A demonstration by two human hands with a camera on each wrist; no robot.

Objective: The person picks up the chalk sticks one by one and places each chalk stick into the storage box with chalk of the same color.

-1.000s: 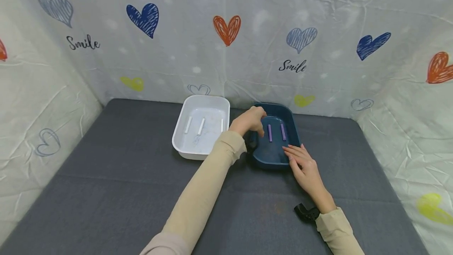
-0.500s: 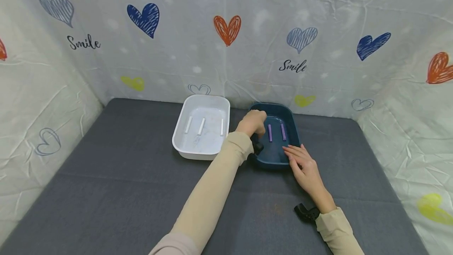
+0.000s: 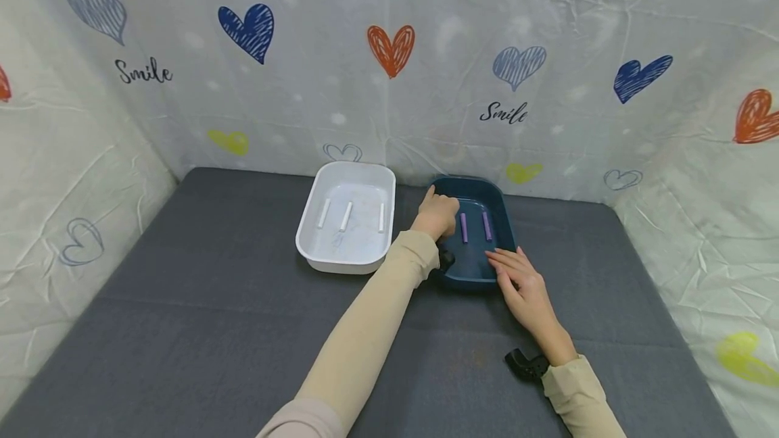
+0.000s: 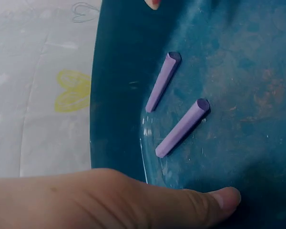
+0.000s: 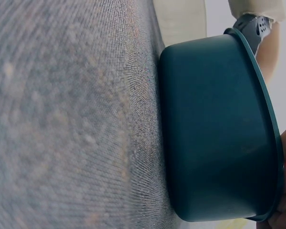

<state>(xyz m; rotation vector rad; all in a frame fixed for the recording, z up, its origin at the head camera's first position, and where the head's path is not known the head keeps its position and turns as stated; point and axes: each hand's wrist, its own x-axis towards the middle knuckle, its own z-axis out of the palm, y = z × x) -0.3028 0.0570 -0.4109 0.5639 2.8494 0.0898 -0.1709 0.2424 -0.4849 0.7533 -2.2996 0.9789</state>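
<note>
Two purple chalk sticks (image 3: 464, 228) (image 4: 183, 128) lie apart in the dark blue tray (image 3: 465, 269). My left hand (image 3: 435, 216) is over the tray's left side, its thumb (image 4: 205, 205) stretched above the tray floor in the left wrist view. One finger points toward the back rim. The hand's underside is hidden, so whether it pinches anything does not show. At the front right corner, my right hand (image 3: 526, 293) rests on the rim with its fingers straight. The right wrist view gives the tray's outer wall (image 5: 214, 129) from the side.
Left of the blue tray stands a white tray (image 3: 341, 268) with three white chalk sticks (image 3: 345, 217) lying apart inside. Both trays are on a grey cloth-covered table (image 3: 213, 330). A white curtain (image 3: 304, 86) printed with hearts borders the table's back and sides.
My left forearm has shifted to the right. The left hand has turned over the blue tray's left side, and one finger now points toward the back. The right hand stays in place.
</note>
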